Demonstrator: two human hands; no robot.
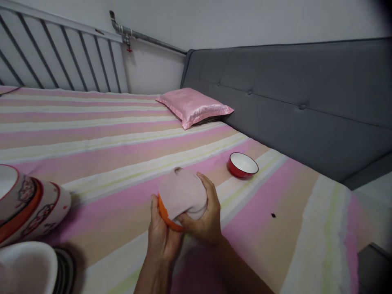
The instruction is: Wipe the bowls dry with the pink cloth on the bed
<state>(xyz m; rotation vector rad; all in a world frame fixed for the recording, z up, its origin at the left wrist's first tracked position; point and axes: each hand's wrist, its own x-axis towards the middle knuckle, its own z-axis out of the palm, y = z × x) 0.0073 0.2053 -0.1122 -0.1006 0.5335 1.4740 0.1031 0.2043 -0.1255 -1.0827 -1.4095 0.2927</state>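
Note:
Near the front middle of the bed, an orange bowl (163, 210) is gripped at its lower left by my left hand (164, 239). A pale pink cloth (182, 192) covers most of the bowl and hides its inside. My right hand (208, 214) is closed on the cloth at the bowl's right side, with the thumb pressing into its folds. Beyond my hands to the right, a small red bowl (241, 170) with a white inside stands upright on the bedspread.
Nested patterned bowls (45, 208) lie on their side at the left. Below them, a white bowl (29, 265) sits by dark-rimmed dishes (65, 265). A pink pillow (196, 105) rests against the grey headboard (275, 85). A small dark speck (273, 215) marks the striped bedspread (254, 245).

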